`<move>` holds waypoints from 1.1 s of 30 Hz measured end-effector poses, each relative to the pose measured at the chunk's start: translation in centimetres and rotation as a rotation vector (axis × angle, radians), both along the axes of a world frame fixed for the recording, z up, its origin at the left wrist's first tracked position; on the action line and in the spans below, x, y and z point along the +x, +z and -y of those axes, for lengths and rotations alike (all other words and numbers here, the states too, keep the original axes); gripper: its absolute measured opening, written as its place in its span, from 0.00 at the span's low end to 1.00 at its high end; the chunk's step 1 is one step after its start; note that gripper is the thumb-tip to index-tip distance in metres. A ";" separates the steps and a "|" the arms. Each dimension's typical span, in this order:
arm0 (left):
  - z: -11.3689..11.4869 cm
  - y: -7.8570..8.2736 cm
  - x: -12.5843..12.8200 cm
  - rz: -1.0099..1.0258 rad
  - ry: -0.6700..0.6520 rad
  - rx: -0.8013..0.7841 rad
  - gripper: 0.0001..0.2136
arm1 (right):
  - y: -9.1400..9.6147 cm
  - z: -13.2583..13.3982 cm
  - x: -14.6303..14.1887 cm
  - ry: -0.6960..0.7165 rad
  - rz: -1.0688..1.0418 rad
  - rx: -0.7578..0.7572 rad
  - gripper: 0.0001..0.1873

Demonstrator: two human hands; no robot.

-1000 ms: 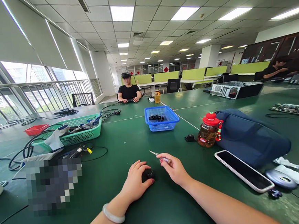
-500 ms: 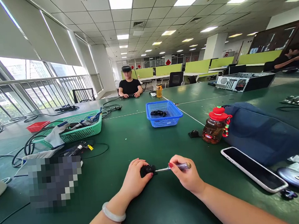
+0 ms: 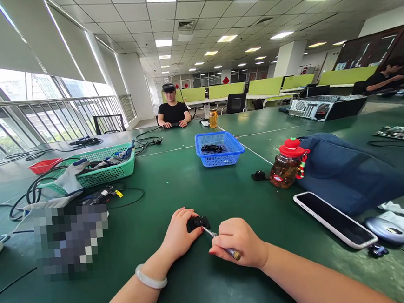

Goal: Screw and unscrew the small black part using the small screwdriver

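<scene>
My left hand (image 3: 179, 234) rests on the green table (image 3: 198, 189) with its fingers curled round a small black part (image 3: 198, 223), pinning it to the surface. My right hand (image 3: 237, 243) is closed on a thin screwdriver (image 3: 222, 243). Its metal tip points up and left and touches the black part, while the handle end sticks out below my fingers.
A blue basket (image 3: 218, 149) with black parts stands ahead. A phone (image 3: 334, 219), a red-lidded jar (image 3: 287, 168) and a dark blue bag (image 3: 350, 172) lie to the right. A green basket (image 3: 94, 167) and cables lie left. A person (image 3: 173, 111) sits at the far end.
My right hand turned the screwdriver from pointing up and away, to level, to slanting down onto the black part, and drew back towards me. My left hand stayed on the part.
</scene>
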State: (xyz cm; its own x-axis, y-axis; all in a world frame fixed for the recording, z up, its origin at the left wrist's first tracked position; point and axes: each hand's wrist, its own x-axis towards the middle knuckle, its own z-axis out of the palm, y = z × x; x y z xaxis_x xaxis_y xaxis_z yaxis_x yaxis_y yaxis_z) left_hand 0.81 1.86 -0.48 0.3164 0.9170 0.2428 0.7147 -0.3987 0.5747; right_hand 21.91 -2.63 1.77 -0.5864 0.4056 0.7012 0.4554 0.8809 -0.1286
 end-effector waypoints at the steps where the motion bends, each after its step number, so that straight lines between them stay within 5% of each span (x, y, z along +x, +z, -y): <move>1: 0.0 0.0 0.0 0.005 0.001 0.005 0.12 | -0.2 0.0 -0.1 -0.002 -0.001 0.036 0.21; 13: 0.1 0.6 0.2 0.067 0.000 -0.040 0.10 | 0.0 0.6 -0.6 0.023 -0.035 0.232 0.21; 33: -0.4 0.3 -0.1 0.085 0.016 -0.066 0.09 | -0.3 0.4 -1.1 -0.048 -0.017 0.146 0.22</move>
State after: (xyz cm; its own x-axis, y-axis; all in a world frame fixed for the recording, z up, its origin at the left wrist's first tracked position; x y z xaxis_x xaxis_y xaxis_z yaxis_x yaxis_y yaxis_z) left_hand 0.72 2.22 -0.22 0.2826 0.9367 0.2066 0.6685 -0.3468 0.6579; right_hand 20.82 -3.03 1.44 -0.5558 0.3262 0.7646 0.4967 0.8679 -0.0092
